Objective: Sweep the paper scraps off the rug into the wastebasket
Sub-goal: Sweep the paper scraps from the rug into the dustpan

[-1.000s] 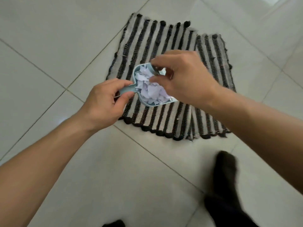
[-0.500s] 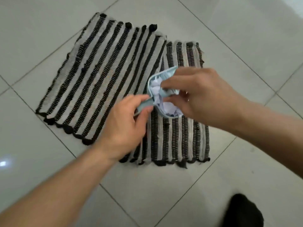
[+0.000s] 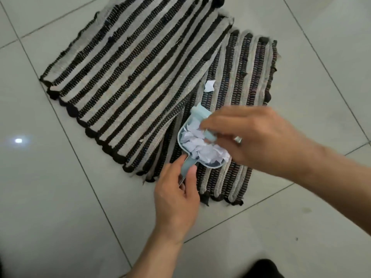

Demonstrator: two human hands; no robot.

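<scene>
left hand (image 3: pixel 176 199) pinching scrap-filled dustpan (image 3: pixel 200 149) handle, right hand (image 3: pixel 255 141) gripping small brush (image 3: pixel 202 121), stray scrap (image 3: pixel 209 85) on rug (image 3: pixel 130 77)

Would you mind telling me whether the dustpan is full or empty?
Full: white paper scraps heap above the rim of the dustpan, held by the left hand.

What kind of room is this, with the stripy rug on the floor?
Probably a room in a home, though I can't tell which. Clues: a glossy tiled floor, two woven striped rugs overlapping, and a small blue dustpan full of paper scraps.
</scene>
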